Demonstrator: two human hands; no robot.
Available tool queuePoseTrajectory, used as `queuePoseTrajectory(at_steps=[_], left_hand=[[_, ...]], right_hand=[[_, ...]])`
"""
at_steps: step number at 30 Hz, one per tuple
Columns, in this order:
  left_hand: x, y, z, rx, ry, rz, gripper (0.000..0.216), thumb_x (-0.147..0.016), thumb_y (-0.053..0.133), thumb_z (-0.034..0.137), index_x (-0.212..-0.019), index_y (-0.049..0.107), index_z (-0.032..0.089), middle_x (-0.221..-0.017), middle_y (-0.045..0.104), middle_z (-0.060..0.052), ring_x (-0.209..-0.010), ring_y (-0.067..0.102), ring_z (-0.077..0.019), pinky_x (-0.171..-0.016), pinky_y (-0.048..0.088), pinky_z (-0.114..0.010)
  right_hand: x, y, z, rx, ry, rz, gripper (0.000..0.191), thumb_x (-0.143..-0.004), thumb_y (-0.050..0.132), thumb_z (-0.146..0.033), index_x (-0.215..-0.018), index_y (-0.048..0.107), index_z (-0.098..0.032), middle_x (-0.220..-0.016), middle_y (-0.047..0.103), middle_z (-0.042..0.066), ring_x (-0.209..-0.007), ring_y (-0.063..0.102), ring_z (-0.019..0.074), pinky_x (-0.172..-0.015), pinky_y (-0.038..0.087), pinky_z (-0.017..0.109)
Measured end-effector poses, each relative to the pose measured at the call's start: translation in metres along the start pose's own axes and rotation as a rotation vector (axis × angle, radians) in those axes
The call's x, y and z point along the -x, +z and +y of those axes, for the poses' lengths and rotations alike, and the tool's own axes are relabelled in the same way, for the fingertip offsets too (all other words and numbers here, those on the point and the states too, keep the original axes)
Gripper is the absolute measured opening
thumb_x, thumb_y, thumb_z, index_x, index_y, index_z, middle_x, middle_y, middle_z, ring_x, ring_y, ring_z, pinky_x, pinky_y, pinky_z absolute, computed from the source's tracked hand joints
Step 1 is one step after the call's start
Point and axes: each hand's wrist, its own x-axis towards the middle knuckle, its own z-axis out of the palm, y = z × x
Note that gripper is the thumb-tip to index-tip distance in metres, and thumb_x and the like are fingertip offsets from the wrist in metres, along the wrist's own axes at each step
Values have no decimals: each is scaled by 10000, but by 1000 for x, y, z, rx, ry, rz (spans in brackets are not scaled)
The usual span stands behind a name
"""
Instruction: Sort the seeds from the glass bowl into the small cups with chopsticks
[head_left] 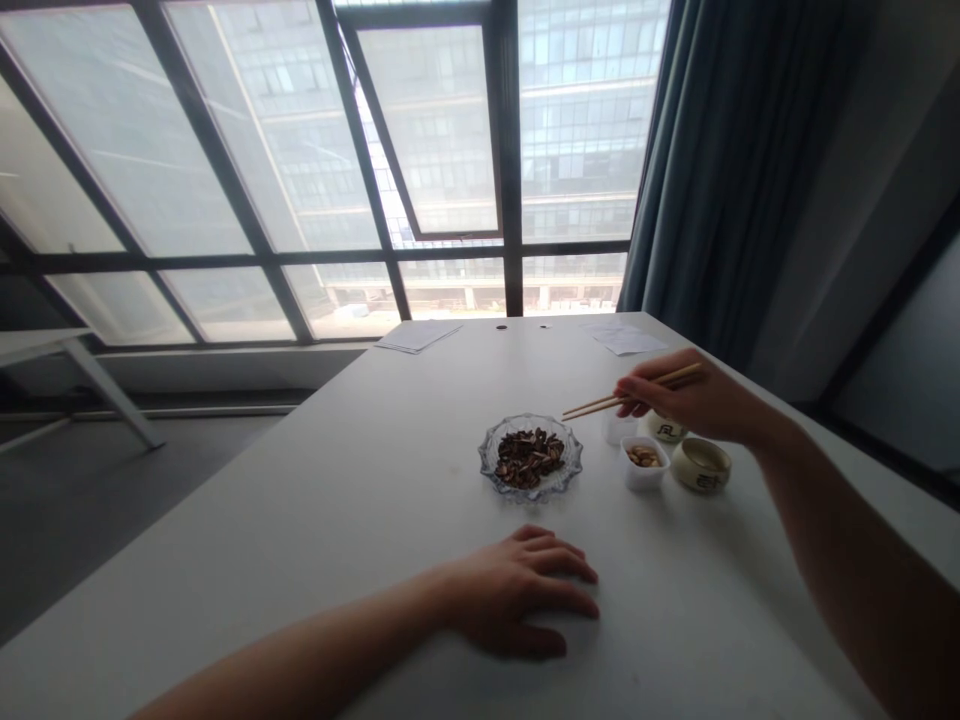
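My right hand is closed around a pair of wooden chopsticks, whose tips point left, above and to the right of a glass dish holding dark seeds. Just below that hand stand a small clear plastic cup with pale nuts in it, a cream ceramic cup and a second cream cup partly hidden under the hand. My left hand lies flat on the white table, fingers stretched out, in front of the glass dish and holding nothing.
Sheets of paper and another sheet lie at the table's far edge near the window. A dark curtain hangs at the right. Another table's leg stands at the left over the grey floor.
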Motion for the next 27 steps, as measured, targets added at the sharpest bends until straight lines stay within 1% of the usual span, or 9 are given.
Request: queuePoseTrajectory(at_steps=[2, 5, 8, 11, 15, 19, 22, 25, 27], left_hand=[[0, 0, 0, -1, 0, -1, 540, -970, 617, 585, -1417, 595, 284, -1500, 615, -89, -1420, 546, -274, -1251, 305, -428], [0, 1, -1, -2, 6, 4, 541, -968, 620, 584, -1420, 592, 286, -1500, 615, -84, -1420, 547, -271, -1252, 300, -427], [-1, 2, -1, 2, 6, 1, 544, -968, 622, 580, -1427, 587, 292, -1505, 611, -85, -1419, 548, -274, -1255, 302, -432], [-1, 2, -1, 1, 2, -4, 543, -966, 621, 582, -1426, 588, 296, -1504, 610, -93, -1418, 551, -286, -1256, 310, -442], [-1, 2, -1, 1, 3, -2, 543, -968, 615, 587, -1426, 588, 295, -1501, 612, -97, -1415, 554, -290, -1254, 312, -444], [-2, 1, -1, 5, 3, -4, 541, -974, 605, 587, -1426, 591, 290, -1503, 612, -95, -1417, 551, -286, -1253, 309, -444], [-2, 1, -1, 4, -3, -15, 542, -974, 603, 586, -1428, 591, 291, -1505, 608, -103, -1423, 546, -294, -1254, 314, -454], [-2, 1, -1, 0, -4, -18, 543, -966, 620, 577, -1428, 590, 294, -1503, 608, -101, -1424, 546, -292, -1257, 313, -451], [-1, 2, -1, -4, -1, -15, 543, -963, 628, 573, -1428, 587, 296, -1502, 608, -98, -1422, 548, -287, -1259, 311, -445]], right_hand=[[-8, 16, 4, 20, -12, -70, 438, -953, 682, -576, -850, 826, -176, -801, 817, 98, -736, 780, 240, -645, 592, 312], [-15, 30, 12, 27, -8, -119, 439, -956, 677, -574, -811, 811, -182, -779, 808, 95, -722, 770, 242, -616, 562, 307], [-18, 38, 18, 25, -13, -137, 463, -947, 678, -596, -804, 804, -175, -767, 802, 97, -691, 753, 235, -602, 546, 305], [-19, 42, 22, 45, -32, -159, 491, -963, 643, -610, -804, 797, -172, -757, 798, 93, -672, 740, 221, -603, 536, 298], [-21, 48, 26, 65, -31, -178, 475, -961, 645, -600, -795, 791, -179, -743, 795, 81, -668, 735, 213, -589, 517, 282], [-21, 52, 27, 81, -43, -156, 518, -967, 628, -609, -724, 767, -174, -690, 771, 73, -633, 703, 198, -560, 478, 273], [-20, 51, 25, 96, -46, -139, 546, -964, 622, -632, -709, 772, -173, -679, 766, 75, -613, 685, 196, -553, 469, 279], [-18, 43, 20, 80, -24, -118, 532, -948, 648, -642, -736, 790, -174, -721, 788, 94, -649, 724, 226, -575, 511, 297], [-14, 32, 16, 65, -4, -92, 499, -938, 672, -634, -783, 811, -180, -765, 804, 104, -678, 752, 248, -595, 549, 314]])
